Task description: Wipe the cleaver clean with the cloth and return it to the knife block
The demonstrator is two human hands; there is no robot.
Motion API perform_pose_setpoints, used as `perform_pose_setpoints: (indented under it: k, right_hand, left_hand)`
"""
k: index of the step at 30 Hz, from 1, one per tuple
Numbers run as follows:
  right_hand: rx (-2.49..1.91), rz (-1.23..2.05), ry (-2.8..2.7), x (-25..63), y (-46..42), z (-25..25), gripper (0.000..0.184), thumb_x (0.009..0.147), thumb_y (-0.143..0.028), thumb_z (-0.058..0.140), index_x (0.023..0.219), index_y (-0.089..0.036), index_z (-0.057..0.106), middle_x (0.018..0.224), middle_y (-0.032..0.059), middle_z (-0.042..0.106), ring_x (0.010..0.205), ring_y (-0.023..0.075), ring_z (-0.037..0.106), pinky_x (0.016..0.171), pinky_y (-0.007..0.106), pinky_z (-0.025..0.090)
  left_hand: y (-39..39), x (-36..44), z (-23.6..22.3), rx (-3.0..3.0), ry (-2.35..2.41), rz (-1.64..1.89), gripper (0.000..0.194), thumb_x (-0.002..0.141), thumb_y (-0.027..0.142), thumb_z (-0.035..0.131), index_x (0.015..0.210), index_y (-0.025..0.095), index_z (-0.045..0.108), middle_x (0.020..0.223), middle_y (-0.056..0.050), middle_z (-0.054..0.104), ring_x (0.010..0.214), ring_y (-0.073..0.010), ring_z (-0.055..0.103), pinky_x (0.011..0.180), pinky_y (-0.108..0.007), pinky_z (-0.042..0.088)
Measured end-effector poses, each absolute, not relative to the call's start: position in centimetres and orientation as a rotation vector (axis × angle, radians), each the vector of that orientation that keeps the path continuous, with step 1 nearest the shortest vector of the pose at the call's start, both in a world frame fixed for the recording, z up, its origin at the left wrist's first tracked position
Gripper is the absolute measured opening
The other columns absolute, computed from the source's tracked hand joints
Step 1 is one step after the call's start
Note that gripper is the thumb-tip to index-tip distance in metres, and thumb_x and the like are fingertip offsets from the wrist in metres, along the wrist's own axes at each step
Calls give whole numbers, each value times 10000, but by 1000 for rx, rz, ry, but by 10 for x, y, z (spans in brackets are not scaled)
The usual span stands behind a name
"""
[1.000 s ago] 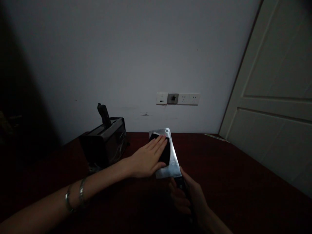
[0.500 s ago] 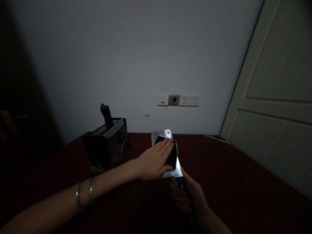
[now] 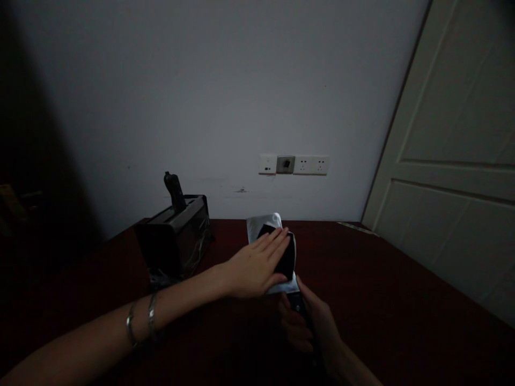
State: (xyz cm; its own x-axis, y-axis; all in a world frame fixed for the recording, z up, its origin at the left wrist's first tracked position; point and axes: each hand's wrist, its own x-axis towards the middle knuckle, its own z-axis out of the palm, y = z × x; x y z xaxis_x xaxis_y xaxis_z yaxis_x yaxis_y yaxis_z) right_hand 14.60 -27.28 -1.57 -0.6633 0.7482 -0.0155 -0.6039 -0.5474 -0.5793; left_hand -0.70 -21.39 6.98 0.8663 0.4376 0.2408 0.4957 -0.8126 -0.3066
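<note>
In my right hand [image 3: 314, 316] is the black handle of a cleaver [image 3: 263, 221], its broad silvery blade pointing away from me above the table. My fingers are wrapped round the handle. My left hand [image 3: 259, 266] lies across the blade, fingers stretched and close together, holding a black cloth [image 3: 286, 260] pressed against the metal. One edge of the cloth looks pale. The hand and cloth cover the middle of the blade; its far end with a corner hole and a strip near the handle show.
A dark knife block [image 3: 181, 233] stands on the left of the dark red table [image 3: 346, 268], with one black handle [image 3: 175, 192] sticking up from it. Sockets and switches [image 3: 293, 164] are on the wall behind. A white panelled door [image 3: 454, 187] is at the right.
The cloth under my left hand has shifted slightly to the right across the blade. The cleaver has moved a little left, and the bright glare on its blade has faded.
</note>
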Motion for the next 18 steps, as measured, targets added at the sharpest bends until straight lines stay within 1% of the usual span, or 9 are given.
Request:
perform_pose_setpoints:
  k: [5,7,10,13,18]
  right_hand:
    - [-271,2201,-701,145,-275,-17,380,718,-505,624,647,-152,501,436,-88,381,294,11,159,263,144,168]
    - [-266,2183,-711,145,-273,-17,380,726,-506,616,649,-153,499,432,-89,377,293,13,155,260,145,174]
    - [-274,2161,-732,146,-268,-15,394,720,-525,613,650,-154,498,433,-86,386,289,15,161,258,149,185]
    - [-281,2145,-727,145,-267,-14,392,719,-522,615,654,-151,507,440,-83,398,289,12,171,261,143,185]
    - [-263,2193,-718,141,-273,-16,398,738,-530,592,646,-152,506,437,-83,387,291,15,164,256,142,190]
  left_hand:
    - [-177,-10,85,-2602,-933,-273,686,933,445,208,1402,-38,74,1483,-208,8,1371,-234,-48,1120,-362,101]
    - [-181,-7,83,-2611,-900,-265,694,930,459,209,1404,-30,79,1483,-206,14,1369,-238,-50,1119,-370,111]
    - [-204,0,73,-2641,-742,-259,722,911,499,261,1415,14,84,1490,-178,-9,1365,-240,-78,1120,-374,118]
    - [-216,2,69,-2653,-658,-263,717,905,493,293,1420,39,85,1494,-157,-29,1366,-232,-81,1122,-358,117]
    - [-186,-1,83,-2591,-888,-309,695,923,461,232,1412,-4,68,1484,-198,16,1370,-249,-37,1116,-389,129]
